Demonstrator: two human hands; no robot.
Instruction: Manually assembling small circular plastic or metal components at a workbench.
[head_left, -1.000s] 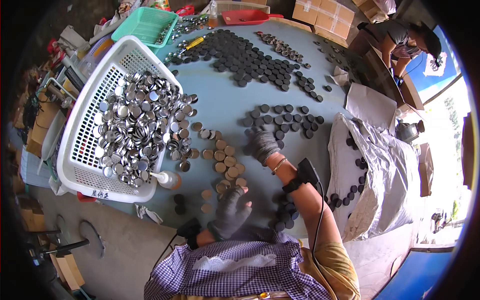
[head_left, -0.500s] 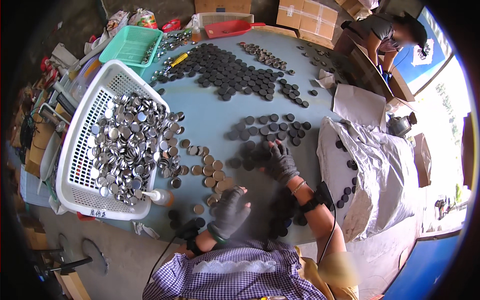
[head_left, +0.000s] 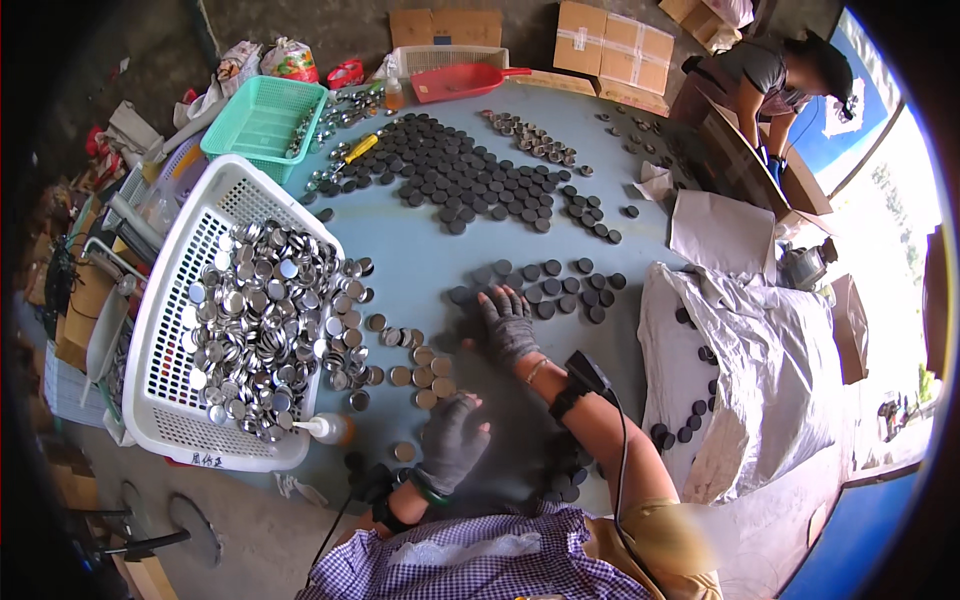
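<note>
My right hand [head_left: 512, 328], in a grey fingerless glove, rests flat over the left end of a loose group of black round discs [head_left: 568, 286]. Its fingers are stretched out and cover some of the discs. My left hand [head_left: 452, 440], gloved the same way, stands on its edge nearer to me, thumb and fingers apart with nothing between them. Just beyond it lie several silver round discs [head_left: 441, 368] spilling from the heap. A white slotted basket [head_left: 150, 400] on the left holds a big pile of silver discs [head_left: 262, 315].
A wide patch of black discs [head_left: 470, 170] covers the table's far middle. Behind the basket sit a green basket [head_left: 245, 120], a yellow-handled screwdriver [head_left: 362, 148] and a red dustpan [head_left: 455, 84]. A small bottle [head_left: 330, 428] stands near the basket. White sacking [head_left: 760, 370] lies right; a person bends over a carton [head_left: 740, 150].
My right hand has moved left, and the dark discs that lay near it are now partly under or beyond it. My left hand has drawn slightly nearer. The view has shifted a little.
</note>
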